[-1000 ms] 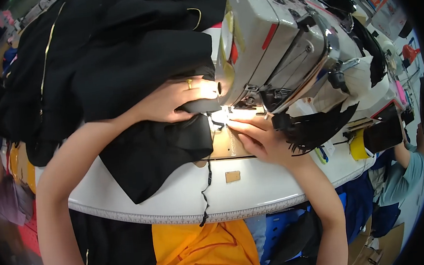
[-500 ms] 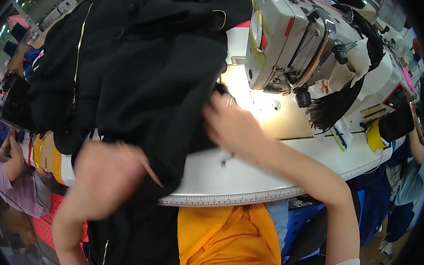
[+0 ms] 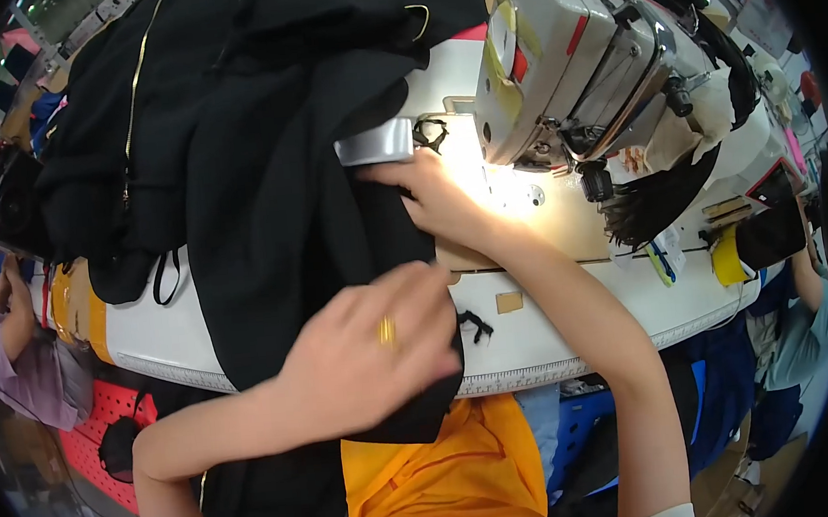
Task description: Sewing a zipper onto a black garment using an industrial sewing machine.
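The white tabletop carries it all, and across its left side sprawls the black garment, near end over the front edge; the surface probably takes the weight so two hands can manage the rest! To the right stands the sewing machine, its lit plate bare, the bulk of cloth beside it, likely leaving that area clear. Now the left hand, blurred, over the garment's near part, perhaps to steady it; whether its grip is closed, one cannot tell. And the right hand reaches to the cloth's edge, fingers along a silvery piece, pinch or mere touch unclear. Smallest, a black strip lies just beside the cloth
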`<state>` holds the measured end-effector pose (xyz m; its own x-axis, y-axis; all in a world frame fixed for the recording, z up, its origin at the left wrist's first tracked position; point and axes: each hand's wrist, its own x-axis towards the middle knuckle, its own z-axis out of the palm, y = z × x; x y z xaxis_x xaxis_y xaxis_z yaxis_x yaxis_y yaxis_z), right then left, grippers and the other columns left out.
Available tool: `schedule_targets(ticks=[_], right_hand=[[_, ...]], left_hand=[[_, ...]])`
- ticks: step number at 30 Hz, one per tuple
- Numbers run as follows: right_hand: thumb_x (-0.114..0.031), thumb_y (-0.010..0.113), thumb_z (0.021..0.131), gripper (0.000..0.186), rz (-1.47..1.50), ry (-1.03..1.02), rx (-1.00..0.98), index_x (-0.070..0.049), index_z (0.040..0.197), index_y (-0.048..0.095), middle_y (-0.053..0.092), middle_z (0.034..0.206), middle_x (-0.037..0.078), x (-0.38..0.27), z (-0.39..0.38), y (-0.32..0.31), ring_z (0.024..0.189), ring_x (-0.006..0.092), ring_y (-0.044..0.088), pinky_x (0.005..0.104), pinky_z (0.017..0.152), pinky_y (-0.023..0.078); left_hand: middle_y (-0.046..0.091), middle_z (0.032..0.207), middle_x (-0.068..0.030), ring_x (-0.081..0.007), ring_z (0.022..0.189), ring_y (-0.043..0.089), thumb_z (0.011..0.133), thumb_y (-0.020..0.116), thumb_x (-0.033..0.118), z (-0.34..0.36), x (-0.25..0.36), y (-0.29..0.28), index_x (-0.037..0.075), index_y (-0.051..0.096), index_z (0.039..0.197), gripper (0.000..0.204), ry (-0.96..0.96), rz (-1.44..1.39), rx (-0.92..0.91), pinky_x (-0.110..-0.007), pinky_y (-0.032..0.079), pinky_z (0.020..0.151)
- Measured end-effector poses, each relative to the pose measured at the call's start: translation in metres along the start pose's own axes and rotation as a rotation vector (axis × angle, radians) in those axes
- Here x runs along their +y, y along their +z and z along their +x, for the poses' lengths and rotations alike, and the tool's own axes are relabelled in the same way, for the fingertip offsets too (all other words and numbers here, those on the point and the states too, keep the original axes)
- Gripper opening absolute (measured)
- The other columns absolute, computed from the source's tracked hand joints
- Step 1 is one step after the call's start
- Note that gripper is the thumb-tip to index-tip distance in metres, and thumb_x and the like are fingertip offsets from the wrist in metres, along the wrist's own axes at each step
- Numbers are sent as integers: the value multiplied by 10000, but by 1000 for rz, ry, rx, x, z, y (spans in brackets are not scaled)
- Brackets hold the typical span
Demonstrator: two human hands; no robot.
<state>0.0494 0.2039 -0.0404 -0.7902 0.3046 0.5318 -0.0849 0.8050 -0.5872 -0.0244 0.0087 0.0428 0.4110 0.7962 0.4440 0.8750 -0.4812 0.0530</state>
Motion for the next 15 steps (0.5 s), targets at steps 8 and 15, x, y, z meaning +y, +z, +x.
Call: schedule_targets(ticks=[8, 15], right_hand=[[-92, 615, 830, 410, -313, -8, -65, -59, 1238, 586, 572, 1246, 115, -65, -66, -50, 1127, 261, 556, 342, 910, 454], [-126, 702, 759, 470, -564, -64, -262, -30, 1207, 594, 541, 1292, 113, -99, -118, -57, 1143, 244, 558, 332, 880, 473]], left_hand=[[535, 1332, -113, -271, 1320, 413, 860, 595, 170, -2, -49, 35, 42, 553, 1262, 424, -68, 22, -241, -406, 333, 1086], [559, 1261, -138, -257, 1252, 465, 907, 575, 205, 37, -63, 58, -5, 510, 1251, 408, 48, -97, -232, -402, 314, 1100]])
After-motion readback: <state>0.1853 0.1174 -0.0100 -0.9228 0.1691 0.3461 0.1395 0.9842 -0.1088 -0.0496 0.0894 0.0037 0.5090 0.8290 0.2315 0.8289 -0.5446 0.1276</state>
